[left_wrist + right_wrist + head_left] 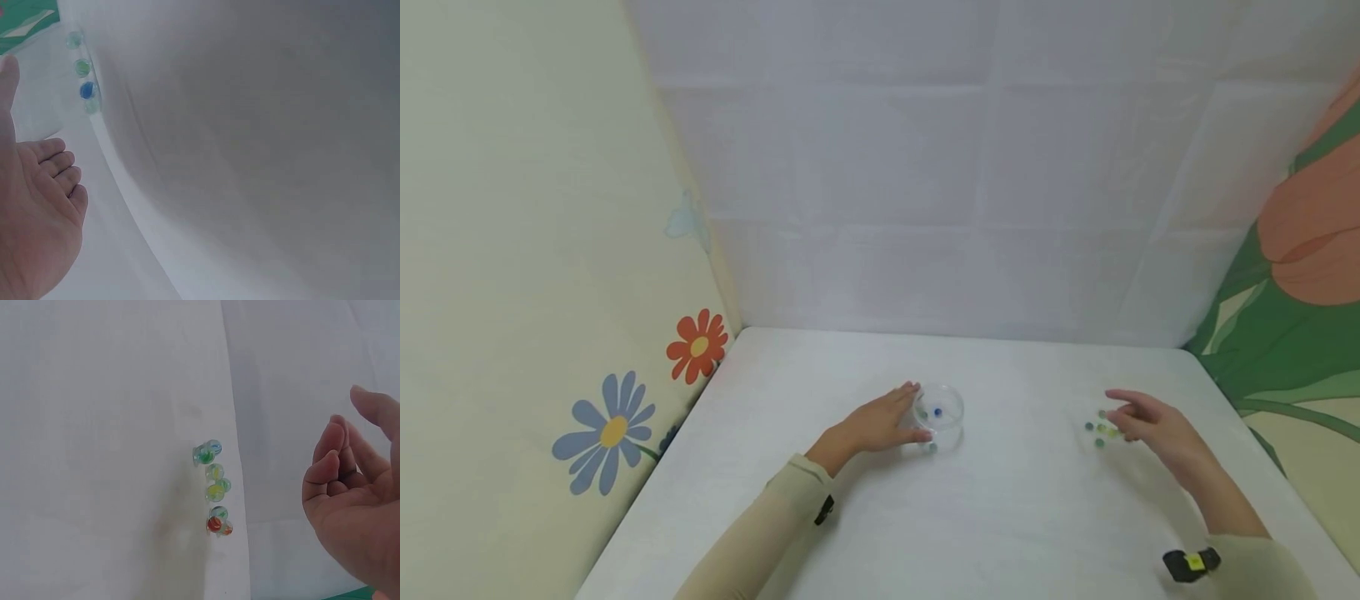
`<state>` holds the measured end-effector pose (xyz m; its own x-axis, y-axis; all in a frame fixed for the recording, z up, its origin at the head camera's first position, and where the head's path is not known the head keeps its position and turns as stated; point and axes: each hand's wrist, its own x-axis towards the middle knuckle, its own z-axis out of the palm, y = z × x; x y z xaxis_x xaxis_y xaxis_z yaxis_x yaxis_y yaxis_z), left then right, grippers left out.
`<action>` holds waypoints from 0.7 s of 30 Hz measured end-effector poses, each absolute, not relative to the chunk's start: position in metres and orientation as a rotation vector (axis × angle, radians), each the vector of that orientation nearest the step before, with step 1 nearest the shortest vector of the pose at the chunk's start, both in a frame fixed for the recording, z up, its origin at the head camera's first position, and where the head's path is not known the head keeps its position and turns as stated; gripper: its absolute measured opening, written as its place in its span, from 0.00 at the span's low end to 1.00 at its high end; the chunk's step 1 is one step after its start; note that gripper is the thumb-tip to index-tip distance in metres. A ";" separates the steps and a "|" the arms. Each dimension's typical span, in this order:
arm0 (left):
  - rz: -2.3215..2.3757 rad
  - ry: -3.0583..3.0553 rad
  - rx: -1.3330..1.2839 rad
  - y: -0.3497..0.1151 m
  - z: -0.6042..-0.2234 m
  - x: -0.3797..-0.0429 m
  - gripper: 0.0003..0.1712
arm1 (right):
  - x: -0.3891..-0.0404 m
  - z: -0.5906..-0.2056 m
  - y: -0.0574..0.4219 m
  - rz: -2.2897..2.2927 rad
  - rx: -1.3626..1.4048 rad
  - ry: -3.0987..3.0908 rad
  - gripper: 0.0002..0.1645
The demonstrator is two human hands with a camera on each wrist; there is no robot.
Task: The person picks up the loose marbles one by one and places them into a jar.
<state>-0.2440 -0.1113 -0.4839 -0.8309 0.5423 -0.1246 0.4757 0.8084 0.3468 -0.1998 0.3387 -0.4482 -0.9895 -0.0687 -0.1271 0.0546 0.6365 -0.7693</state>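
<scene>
My left hand [883, 423] holds a clear, round container [951, 407] on the table, its thumb on the near side and fingers on the far side. Several glass marbles lie at the container's bottom, among them a blue marble [87, 90] and a green marble [82, 67]. Over to the right, my right hand [1157, 429] hovers above a loose group of marbles, its fingers loosely bent and nothing visible between them. In the right wrist view, this group includes a yellow marble [215, 492], a red marble [214, 524] and a green marble [205, 455].
The white table [1015, 517] reaches back to a white cloth backdrop [880, 167]. A pale panel with painted flowers [613, 431] borders it on the left, and a panel with large green leaves [1285, 333] on the right.
</scene>
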 end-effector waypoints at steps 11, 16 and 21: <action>0.429 2.777 0.796 -0.111 -0.485 -0.245 0.59 | -0.198 -0.458 0.354 -1.317 0.066 2.696 0.44; 0.430 2.782 0.793 -0.112 -0.487 -0.246 0.59 | -0.199 -0.461 0.361 -1.297 0.068 2.698 0.44; 0.443 2.781 0.788 -0.112 -0.486 -0.245 0.59 | -0.203 -0.465 0.369 -1.290 0.121 2.677 0.45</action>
